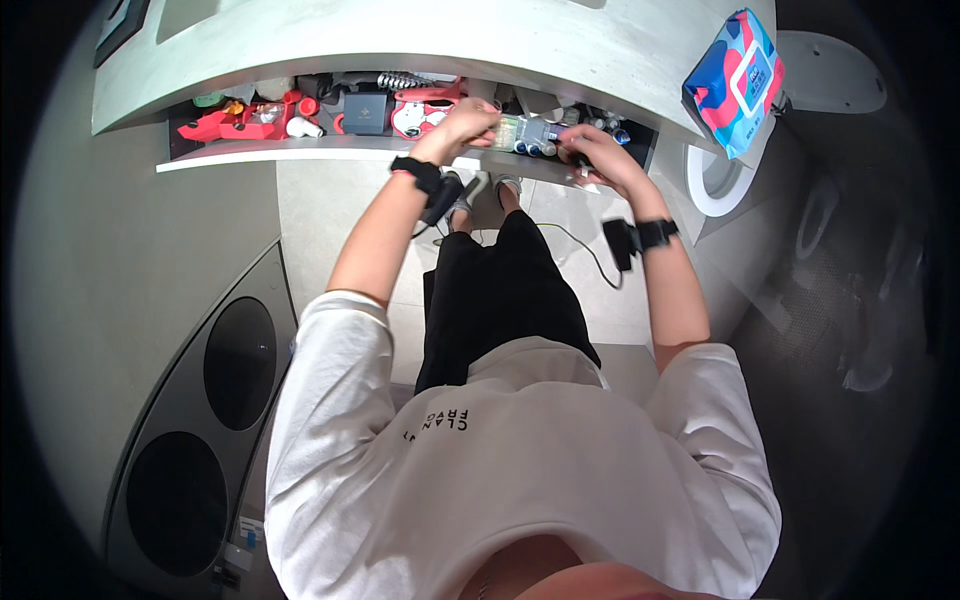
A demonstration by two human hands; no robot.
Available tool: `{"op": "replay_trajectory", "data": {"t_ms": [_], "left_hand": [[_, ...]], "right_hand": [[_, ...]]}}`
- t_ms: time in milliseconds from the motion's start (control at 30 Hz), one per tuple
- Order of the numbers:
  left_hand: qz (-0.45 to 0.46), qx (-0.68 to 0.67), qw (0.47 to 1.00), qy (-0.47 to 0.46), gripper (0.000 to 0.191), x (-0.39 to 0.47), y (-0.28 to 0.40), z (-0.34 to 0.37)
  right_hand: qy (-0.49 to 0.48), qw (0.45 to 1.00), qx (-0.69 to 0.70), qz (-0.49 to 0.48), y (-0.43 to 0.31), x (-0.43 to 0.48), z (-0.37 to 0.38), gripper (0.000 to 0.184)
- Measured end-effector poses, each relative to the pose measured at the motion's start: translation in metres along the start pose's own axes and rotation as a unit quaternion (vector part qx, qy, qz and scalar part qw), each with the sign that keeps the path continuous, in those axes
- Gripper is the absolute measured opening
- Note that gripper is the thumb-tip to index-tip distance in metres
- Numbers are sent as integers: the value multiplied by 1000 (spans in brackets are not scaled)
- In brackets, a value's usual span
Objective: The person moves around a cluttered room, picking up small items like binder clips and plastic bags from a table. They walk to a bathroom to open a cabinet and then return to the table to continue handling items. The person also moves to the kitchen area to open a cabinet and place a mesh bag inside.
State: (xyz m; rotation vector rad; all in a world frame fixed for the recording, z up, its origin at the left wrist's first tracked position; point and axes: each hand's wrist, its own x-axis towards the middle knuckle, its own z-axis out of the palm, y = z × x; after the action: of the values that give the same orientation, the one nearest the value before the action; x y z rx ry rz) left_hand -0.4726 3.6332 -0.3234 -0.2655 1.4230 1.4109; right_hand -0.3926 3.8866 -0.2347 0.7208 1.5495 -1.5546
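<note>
An open drawer packed with small items stretches before me under the countertop. My left hand is over its middle, fingers curled beside a clear box with pale green contents. Whether the fingers grip that box cannot be made out. Toward the drawer's right end is my right hand, blurred, with thumb and fingers bent around a small dark thing and something white below it. Between the hands lie a translucent packet and several small bottles.
Left in the drawer are a red tray, a dark blue box and a red-edged cartoon-patterned item. A wet-wipes pack stands on the countertop at right, near the toilet. A thin cable hangs near my right wrist.
</note>
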Motion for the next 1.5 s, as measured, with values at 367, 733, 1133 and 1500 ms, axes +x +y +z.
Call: {"op": "replay_trajectory", "data": {"t_ms": [367, 733, 1133, 1500], "left_hand": [[37, -81, 984, 157, 24, 111, -34, 20], [136, 209, 925, 287, 49, 121, -52, 12], [228, 98, 933, 262, 23, -30, -33, 28], [-64, 69, 962, 255, 38, -73, -91, -9]], "right_hand": [[48, 861, -327, -386, 51, 138, 21, 28], [181, 969, -35, -167, 89, 243, 49, 22], [157, 969, 14, -192, 70, 150, 20, 26], [31, 960, 263, 87, 107, -11, 11, 59]]}}
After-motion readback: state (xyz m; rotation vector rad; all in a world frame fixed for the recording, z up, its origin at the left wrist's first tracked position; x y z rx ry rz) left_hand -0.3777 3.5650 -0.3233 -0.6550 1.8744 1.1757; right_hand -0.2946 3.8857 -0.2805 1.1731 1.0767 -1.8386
